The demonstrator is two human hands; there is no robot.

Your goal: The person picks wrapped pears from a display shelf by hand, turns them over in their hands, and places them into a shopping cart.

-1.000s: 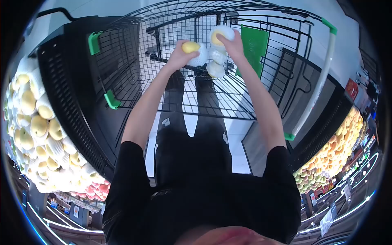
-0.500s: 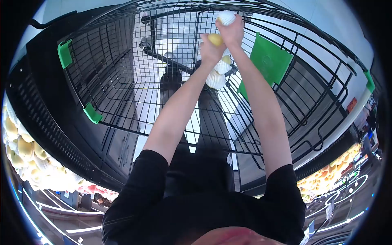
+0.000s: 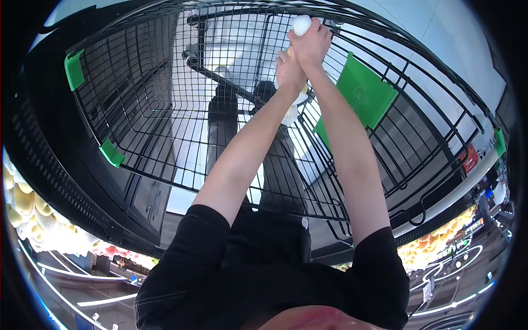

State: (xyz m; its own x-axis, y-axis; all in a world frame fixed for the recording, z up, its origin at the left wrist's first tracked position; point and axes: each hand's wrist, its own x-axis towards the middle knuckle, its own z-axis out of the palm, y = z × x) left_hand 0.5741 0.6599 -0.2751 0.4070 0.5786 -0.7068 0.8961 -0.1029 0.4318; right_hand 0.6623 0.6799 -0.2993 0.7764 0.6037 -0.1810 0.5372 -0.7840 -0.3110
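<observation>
Both hands reach deep into a black wire shopping cart point(image 3: 137, 132). My right hand point(image 3: 312, 44) is closed on a fruit in a white foam net point(image 3: 301, 25) near the cart's far side. Just below and touching it, my left hand point(image 3: 289, 71) is closed round a yellow fruit point(image 3: 288, 51), of which only a sliver shows between the hands. More foam-netted fruit point(image 3: 290, 115) lies in the cart under my left wrist, partly hidden by the forearm.
A green panel point(image 3: 360, 98) hangs on the cart's right side. Yellow fruit in foam nets point(image 3: 33, 212) is heaped on a black-edged stand at left, and orange-yellow fruit point(image 3: 434, 245) at lower right. The cart's pale handle point(image 3: 456, 192) runs along the right.
Over the last second both hands moved closer together, the left one shifting right with its yellow fruit. The cart appears larger in view, and the netted fruit is now mostly covered.
</observation>
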